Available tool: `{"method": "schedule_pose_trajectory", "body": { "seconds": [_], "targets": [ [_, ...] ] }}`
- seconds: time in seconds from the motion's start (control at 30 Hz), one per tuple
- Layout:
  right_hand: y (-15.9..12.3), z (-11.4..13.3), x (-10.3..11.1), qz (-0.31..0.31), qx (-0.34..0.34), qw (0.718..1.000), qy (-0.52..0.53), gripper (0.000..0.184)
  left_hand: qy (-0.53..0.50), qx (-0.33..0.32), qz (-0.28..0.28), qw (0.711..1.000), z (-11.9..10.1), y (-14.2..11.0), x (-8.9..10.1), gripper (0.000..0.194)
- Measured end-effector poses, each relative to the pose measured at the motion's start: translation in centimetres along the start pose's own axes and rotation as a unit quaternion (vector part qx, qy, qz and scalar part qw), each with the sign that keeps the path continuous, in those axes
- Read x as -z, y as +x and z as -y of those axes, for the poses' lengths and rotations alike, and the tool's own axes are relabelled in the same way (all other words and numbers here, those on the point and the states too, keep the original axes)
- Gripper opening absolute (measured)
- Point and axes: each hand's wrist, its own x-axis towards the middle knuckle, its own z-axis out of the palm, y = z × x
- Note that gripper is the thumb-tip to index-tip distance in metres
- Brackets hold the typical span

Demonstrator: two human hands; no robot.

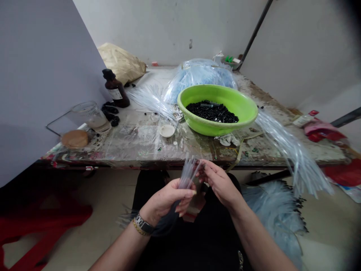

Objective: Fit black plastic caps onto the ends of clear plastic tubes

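Note:
My left hand (167, 201) is closed around a bundle of thin clear plastic tubes (189, 172) held over my lap, their upper ends pointing toward the table edge. My right hand (218, 180) pinches at the top ends of that bundle with its fingertips pressed together. A watch and a bracelet sit on my left wrist. On the table beyond stands a green bowl (242, 103) filled with small black pieces (212, 111).
More clear tubes (290, 150) hang over the table's right edge, and another heap (275, 210) lies at lower right. A brown bottle (116, 89), a glass jar (91, 114), a small white cap (167, 130) and a plastic bag (199, 73) rest on the stained table (135, 145).

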Motion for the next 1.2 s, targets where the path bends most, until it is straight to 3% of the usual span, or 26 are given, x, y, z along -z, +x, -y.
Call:
{"method": "schedule_pose_trajectory", "body": {
  "seconds": [0.13,0.4,0.8,1.03,1.2],
  "targets": [
    [0.2,-0.1,-0.1,-0.021,-0.034,0.997,0.059,0.045,0.000,0.028,0.035,0.999,0.0,0.1,0.0,0.027],
    [0.3,-0.3,-0.8,0.020,-0.021,0.999,0.041,0.030,0.038,0.020,0.025,0.999,0.7,0.4,-0.5,0.020],
    [0.6,-0.5,-1.1,-0.016,0.011,0.999,0.035,0.024,0.044,-0.084,-0.151,0.984,0.5,0.5,-0.9,0.017],
    [1.2,0.0,-1.5,-0.016,0.046,0.998,-0.045,0.023,0.079,-0.108,-0.190,0.973,0.7,0.6,-1.2,0.015],
    [1.5,0.4,-1.8,-0.013,0.065,0.995,-0.070,0.020,0.067,-0.116,-0.182,0.974,0.8,0.5,-0.9,0.015]
  ]
}}
